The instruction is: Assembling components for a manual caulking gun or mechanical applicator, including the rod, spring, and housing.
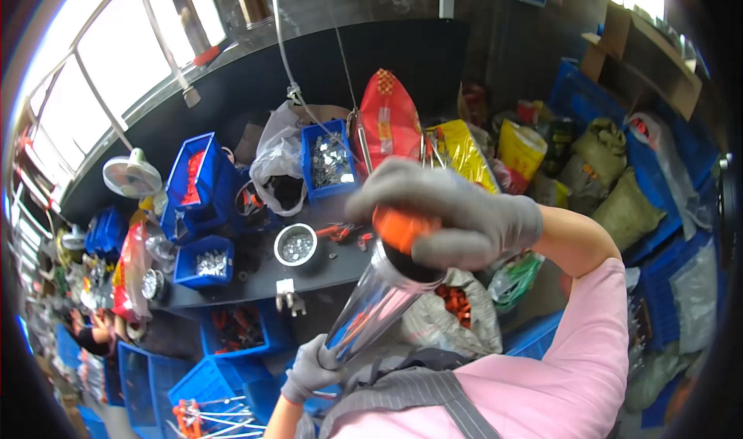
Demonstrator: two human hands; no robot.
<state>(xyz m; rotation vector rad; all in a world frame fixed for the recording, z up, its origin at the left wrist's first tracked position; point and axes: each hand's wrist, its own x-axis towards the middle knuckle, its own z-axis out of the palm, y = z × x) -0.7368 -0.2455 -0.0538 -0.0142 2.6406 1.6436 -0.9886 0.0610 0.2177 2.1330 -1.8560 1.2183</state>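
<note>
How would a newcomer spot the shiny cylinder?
Find the dark bench, then the gray-gloved left hand and right hand before it. The shiny cylinder slants between them. It's long and mirror-like, unlike the short orange piece at its upper end.

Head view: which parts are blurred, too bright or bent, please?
In the head view, the right hand is smeared, probably by motion; the window at upper left is washed out to white; the shiny tube carries bright reflections; the black panel has a curved upper edge, probably fisheye distortion.
</note>
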